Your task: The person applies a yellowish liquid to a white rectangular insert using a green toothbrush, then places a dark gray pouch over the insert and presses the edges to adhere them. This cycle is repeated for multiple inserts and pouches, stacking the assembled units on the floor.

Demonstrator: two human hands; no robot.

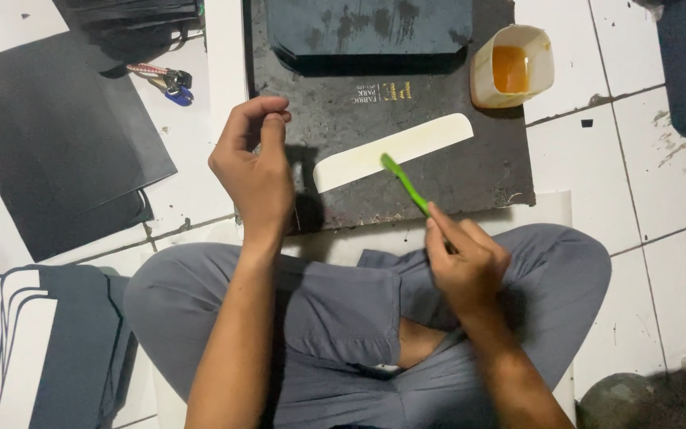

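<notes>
The right hand hides the end of the green brush. Past the left hand, the dark sheet runs off the top edge. The keys are too small to tell.

The left hand hovers loosely curled, fingers bent inward, forearm reaching up. The right hand pinches shut, its forearm angled inward.
</notes>
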